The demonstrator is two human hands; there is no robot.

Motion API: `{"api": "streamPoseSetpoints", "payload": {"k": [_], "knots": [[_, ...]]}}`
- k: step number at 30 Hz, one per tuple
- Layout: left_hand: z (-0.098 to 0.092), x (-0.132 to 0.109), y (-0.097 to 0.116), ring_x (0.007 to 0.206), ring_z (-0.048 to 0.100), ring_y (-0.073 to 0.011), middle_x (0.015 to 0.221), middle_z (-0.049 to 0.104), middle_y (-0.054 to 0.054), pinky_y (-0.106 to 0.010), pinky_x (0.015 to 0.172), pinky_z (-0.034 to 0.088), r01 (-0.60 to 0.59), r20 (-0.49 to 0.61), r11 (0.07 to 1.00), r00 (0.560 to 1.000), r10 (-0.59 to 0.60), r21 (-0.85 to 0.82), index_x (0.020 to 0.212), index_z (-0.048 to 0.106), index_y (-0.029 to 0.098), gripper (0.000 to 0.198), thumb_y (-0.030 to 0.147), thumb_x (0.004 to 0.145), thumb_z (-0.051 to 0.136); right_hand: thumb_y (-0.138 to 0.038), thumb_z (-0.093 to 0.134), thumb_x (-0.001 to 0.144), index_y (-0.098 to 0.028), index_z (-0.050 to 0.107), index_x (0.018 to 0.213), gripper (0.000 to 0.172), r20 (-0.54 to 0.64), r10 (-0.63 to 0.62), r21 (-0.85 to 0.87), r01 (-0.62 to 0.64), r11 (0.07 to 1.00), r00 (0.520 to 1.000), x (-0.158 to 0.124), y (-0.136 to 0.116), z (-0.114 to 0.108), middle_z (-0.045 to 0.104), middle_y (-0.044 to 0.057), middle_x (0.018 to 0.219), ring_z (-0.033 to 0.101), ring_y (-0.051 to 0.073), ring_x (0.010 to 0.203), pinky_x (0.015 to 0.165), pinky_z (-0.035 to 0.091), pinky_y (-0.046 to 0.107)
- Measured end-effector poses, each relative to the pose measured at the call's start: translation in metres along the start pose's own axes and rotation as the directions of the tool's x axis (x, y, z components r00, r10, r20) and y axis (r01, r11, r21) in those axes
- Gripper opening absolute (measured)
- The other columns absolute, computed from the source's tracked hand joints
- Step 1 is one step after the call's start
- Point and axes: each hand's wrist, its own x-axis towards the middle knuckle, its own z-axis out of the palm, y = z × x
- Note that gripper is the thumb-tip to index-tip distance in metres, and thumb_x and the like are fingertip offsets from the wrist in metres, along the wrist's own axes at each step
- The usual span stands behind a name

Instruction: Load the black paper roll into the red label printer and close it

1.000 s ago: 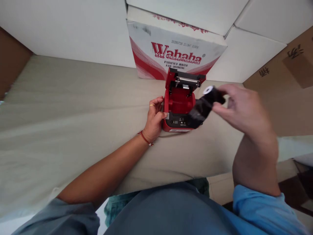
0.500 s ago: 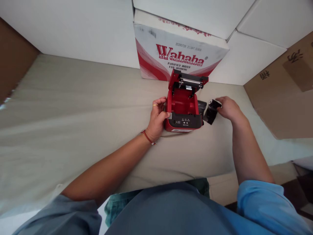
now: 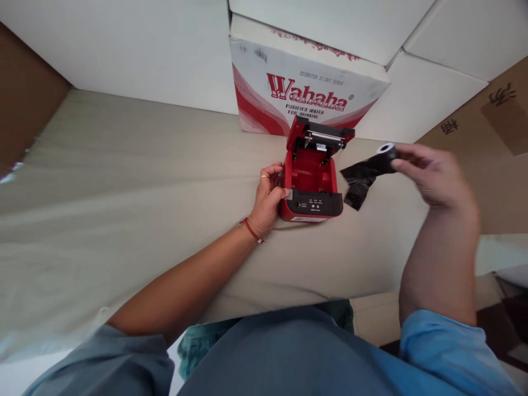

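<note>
A red and black label printer (image 3: 313, 203) stands on the cloth-covered surface with its lid (image 3: 322, 135) tilted up and its red inside bare. My left hand (image 3: 267, 201) grips the printer's left side, thumb on the grey tab at the front corner and fingers along the side wall. To the right of the printer, my right hand (image 3: 433, 170) is raised, pinching a small black roll (image 3: 385, 158) with a white core. A loose black strip hangs from the roll down and left, close beside the printer's right side.
Behind the printer leans a white and red Wahaha water carton (image 3: 305, 82). White boxes (image 3: 157, 55) line the back. A brown cardboard box (image 3: 487, 165) stands at the right, and another brown box (image 3: 28, 93) at the left edge. Beige cloth (image 3: 144, 192) covers the surface.
My right hand has lifted the black roll up and to the right, drawing out the hanging strip. My left hand and the printer have stayed in place.
</note>
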Motion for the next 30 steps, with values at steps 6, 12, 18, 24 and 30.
{"api": "streamPoseSetpoints", "payload": {"k": [6,12,18,24,30], "knots": [[0.001,-0.001,0.003,0.147,0.06,-0.0312,0.158,0.061,-0.005,-0.044,0.115,0.057,0.013,-0.004,1.0,1.0,-0.013,-0.018,0.127,0.064,0.033,0.059,0.057,0.08,0.092,-0.079,0.102,0.062,-0.028,0.091,0.1,0.064,0.047,-0.005,0.322,-0.01,0.947,0.999,-0.022,-0.045,-0.06,0.085,0.022,0.11,0.079,0.032,0.099,0.085,0.058,0.055],[0.001,-0.001,0.002,0.149,0.059,-0.0309,0.158,0.061,-0.006,-0.046,0.12,0.054,0.009,0.001,1.0,1.0,-0.009,-0.003,0.127,0.063,0.033,0.059,0.054,0.08,0.092,-0.054,0.087,0.088,-0.026,0.089,0.126,0.047,0.521,-0.149,0.147,0.083,0.986,0.841,0.011,-0.096,0.021,0.088,0.01,0.12,0.08,0.03,0.103,0.095,0.064,0.047],[0.002,-0.001,0.002,0.149,0.059,-0.0298,0.157,0.061,-0.005,-0.045,0.124,0.05,0.001,0.011,1.0,1.0,-0.001,0.003,0.128,0.062,0.033,0.057,0.054,0.083,0.09,-0.021,0.069,0.1,-0.027,0.088,0.128,0.035,0.475,-0.127,-0.292,0.292,0.911,0.871,0.015,-0.128,0.083,0.089,0.008,0.124,0.082,0.032,0.113,0.099,0.061,0.044],[0.002,-0.001,0.003,0.145,0.061,-0.0304,0.155,0.063,-0.005,-0.043,0.119,0.052,-0.003,0.013,1.0,1.0,0.003,-0.008,0.127,0.063,0.033,0.064,0.061,0.079,0.094,-0.027,0.067,0.106,-0.029,0.077,0.153,0.047,0.394,-0.061,-0.529,0.281,0.8,0.917,0.017,-0.13,0.093,0.086,0.013,0.138,0.081,0.037,0.121,0.098,0.06,0.046],[0.003,-0.001,0.003,0.143,0.062,-0.0302,0.154,0.064,-0.005,-0.043,0.117,0.053,-0.02,-0.009,1.0,1.0,0.02,0.0,0.125,0.065,0.033,0.063,0.061,0.078,0.095,-0.026,0.063,0.108,-0.027,0.078,0.153,0.047,0.427,-0.113,-0.425,0.31,0.851,0.897,0.016,-0.123,0.089,0.082,0.011,0.15,0.079,0.036,0.133,0.108,0.059,0.048]]}}
